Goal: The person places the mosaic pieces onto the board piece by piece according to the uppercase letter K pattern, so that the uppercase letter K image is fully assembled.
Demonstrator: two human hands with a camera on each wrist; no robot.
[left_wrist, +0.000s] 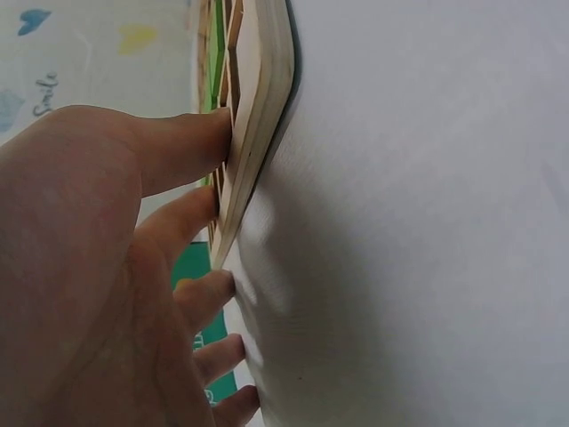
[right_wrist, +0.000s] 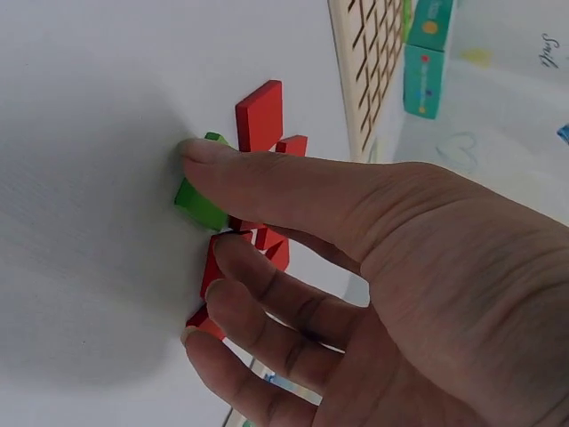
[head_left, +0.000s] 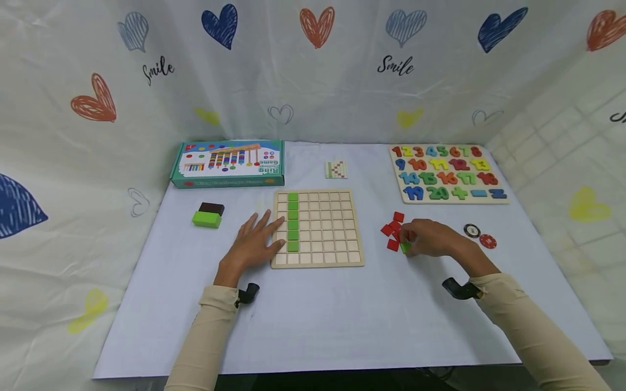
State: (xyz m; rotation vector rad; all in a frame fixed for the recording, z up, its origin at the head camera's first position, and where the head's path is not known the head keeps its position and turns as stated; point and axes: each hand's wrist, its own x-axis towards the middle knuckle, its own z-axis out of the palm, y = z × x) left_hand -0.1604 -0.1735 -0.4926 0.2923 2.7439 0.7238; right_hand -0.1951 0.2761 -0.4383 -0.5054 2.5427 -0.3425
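A wooden grid board (head_left: 325, 228) lies on the table with several green tiles (head_left: 293, 224) in one column near its left side. My left hand (head_left: 252, 244) rests at the board's left edge with fingers spread; in the left wrist view the thumb and one finger touch the board's rim (left_wrist: 267, 98). To the right of the board, my right hand (head_left: 430, 237) reaches down to a loose green tile (right_wrist: 203, 206) and pinches it. The thumb covers part of that tile, and the index finger is mostly hidden behind the thumb. Several red tiles (right_wrist: 260, 116) lie around the fingers.
Behind the board are a green game box (head_left: 230, 164), a small pattern card (head_left: 336, 169) and a number puzzle board (head_left: 447, 174). A green block (head_left: 206, 219) and a dark block (head_left: 212, 207) lie left. Black (head_left: 471, 231) and red (head_left: 488, 241) round chips lie right.
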